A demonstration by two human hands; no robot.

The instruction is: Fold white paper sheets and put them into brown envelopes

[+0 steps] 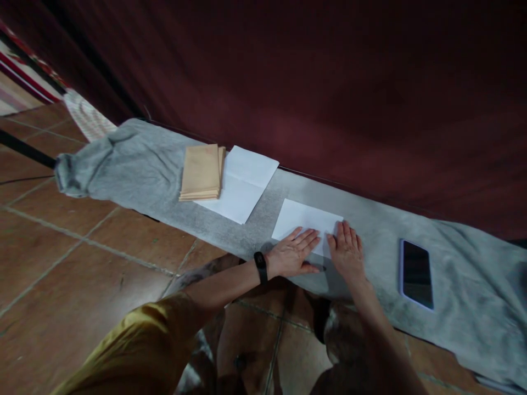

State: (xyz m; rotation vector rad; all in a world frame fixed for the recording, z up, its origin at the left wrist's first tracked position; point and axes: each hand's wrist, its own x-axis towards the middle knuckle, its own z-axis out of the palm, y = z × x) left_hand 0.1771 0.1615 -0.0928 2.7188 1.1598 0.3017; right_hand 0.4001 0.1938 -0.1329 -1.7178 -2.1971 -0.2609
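Across a gray cloth (135, 164), a plain-topped stack of tan paper packets (200, 170) overlaps a creased white sheet (249, 181). Next, a smaller white paper (298, 218) lies under both flat hands: the left hand (293, 255), fingers extended, wears a black wristband (261, 267), display unreadable; the right hand (348, 253), fingers extended, covers the paper's right end. Farther right lies a dark-screened phone (416, 274).

The left hand (293, 255), with a black wristband (261, 267), and the right hand (347, 249) lie flat over the near and right parts of a white rectangular paper (304, 215) on grey soft cloth (135, 164). Left and farther, tan paper packets (200, 169) overlap a creased white sheet (249, 178); right, a dark-screened, lilac-edged phone (416, 274).
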